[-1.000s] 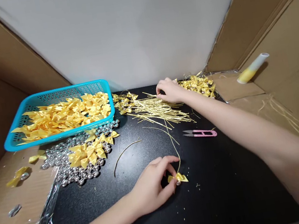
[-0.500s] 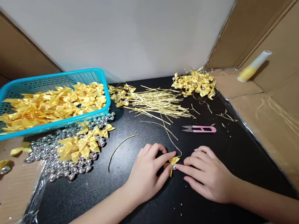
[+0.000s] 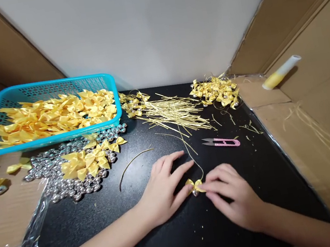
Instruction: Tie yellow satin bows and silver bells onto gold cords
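Observation:
A yellow ribbon bow (image 3: 198,185) lies on the black tabletop between my hands, with a silver bead (image 3: 195,193) at its lower middle. A thin gold cord (image 3: 198,166) curves up from the bow toward the pile behind. My left hand (image 3: 165,184) rests palm down with its fingers apart, its thumb tip touching the bow's left wing. At the right wing, the thumb and forefinger of my right hand (image 3: 234,194) are closed together on the ribbon's edge. The cord's end near the bow is too thin to follow.
Pink-handled thread snips (image 3: 225,142) lie beyond my right hand. Farther back are gold cord lengths (image 3: 179,112) and finished beaded bows (image 3: 216,91). At left stand a blue basket (image 3: 44,141) of yellow bows and a heap of silver beads (image 3: 56,179). Cardboard walls (image 3: 312,40) flank the table.
The bow now lies flatter with both wings spread and sits slightly nearer me. My left forefinger has lifted off it. My right fingers have moved from the bead to the right wing.

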Demonstrator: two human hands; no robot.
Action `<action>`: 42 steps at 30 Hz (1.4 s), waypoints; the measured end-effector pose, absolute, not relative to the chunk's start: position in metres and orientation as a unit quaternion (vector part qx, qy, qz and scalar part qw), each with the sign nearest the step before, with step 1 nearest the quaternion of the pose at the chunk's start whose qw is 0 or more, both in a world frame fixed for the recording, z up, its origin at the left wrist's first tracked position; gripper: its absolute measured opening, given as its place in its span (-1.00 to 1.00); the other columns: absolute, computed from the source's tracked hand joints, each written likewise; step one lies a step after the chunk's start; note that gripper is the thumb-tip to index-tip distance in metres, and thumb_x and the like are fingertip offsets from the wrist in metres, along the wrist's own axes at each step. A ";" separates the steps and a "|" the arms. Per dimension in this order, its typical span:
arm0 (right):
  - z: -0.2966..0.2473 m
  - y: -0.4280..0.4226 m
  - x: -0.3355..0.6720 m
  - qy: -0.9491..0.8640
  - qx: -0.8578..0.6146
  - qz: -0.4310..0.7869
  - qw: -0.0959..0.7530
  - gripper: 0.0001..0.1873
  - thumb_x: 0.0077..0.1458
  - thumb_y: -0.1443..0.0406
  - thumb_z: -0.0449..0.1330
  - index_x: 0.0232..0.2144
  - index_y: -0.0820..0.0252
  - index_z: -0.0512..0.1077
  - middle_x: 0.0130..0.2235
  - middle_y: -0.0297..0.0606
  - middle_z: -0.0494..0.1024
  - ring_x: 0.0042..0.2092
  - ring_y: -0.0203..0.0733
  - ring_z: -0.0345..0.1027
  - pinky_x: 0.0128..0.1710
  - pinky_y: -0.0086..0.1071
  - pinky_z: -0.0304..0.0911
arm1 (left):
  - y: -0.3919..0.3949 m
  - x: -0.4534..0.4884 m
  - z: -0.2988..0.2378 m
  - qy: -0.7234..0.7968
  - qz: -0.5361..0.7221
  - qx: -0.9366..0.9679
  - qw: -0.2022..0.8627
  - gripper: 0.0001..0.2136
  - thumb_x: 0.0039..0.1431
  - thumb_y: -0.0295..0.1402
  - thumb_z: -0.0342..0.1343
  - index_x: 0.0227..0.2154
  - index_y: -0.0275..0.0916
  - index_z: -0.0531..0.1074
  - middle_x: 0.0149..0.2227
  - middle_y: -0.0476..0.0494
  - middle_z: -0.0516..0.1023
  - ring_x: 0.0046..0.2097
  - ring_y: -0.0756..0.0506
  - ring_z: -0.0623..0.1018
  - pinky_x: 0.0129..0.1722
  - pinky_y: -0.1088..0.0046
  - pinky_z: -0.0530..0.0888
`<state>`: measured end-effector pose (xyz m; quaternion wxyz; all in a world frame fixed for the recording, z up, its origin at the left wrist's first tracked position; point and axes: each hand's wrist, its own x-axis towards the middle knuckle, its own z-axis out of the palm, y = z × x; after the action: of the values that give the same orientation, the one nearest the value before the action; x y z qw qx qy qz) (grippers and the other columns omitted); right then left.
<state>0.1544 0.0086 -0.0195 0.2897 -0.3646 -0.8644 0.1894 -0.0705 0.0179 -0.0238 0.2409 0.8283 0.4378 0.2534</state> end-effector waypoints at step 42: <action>-0.024 0.038 0.158 -0.953 -0.222 0.162 0.128 -0.68 0.28 0.27 0.02 0.03 0.20 0.37 0.07 -0.27 0.50 0.17 -0.17 0.22 0.22 -0.14 -0.18 | -0.052 -0.049 -0.016 0.350 0.153 0.924 0.039 -0.62 0.25 -0.25 -0.05 0.03 -0.36 0.39 0.05 -0.23 0.52 0.10 -0.21 0.44 0.06 0.34 0.37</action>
<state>0.1581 0.0377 -0.0245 0.1278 -0.2219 -0.9530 0.1620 -0.0490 -0.0521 -0.0162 0.0385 0.9235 0.3495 0.1530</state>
